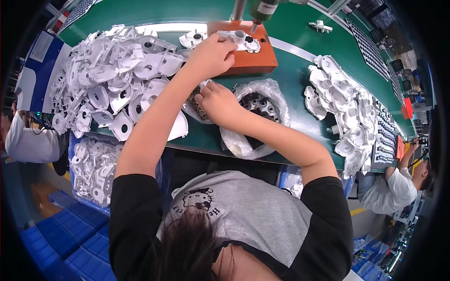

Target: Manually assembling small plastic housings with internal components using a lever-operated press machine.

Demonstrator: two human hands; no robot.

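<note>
A white plastic part (pixel 240 37) with a short tube and round openings lies on an orange block (pixel 255 63) at the far middle of the bench. My left hand (pixel 209 55) reaches to it, fingers closed on its left end. My right hand (pixel 219 104) is lower, over a clear bag of small metal screws (pixel 197 107). Its fingers are bent together at the bag's mouth, and what they may hold is too small to make out. Above the block hangs the tip of a green power screwdriver (pixel 262 10), slightly right of the part's tube.
A big heap of white plastic parts (pixel 105 72) covers the left of the green bench. An open plastic bag (pixel 280 100) of black round pieces sits right of the screws. More white parts (pixel 349 112) lie at the right. A crate (pixel 91 173) stands below. People sit at both sides.
</note>
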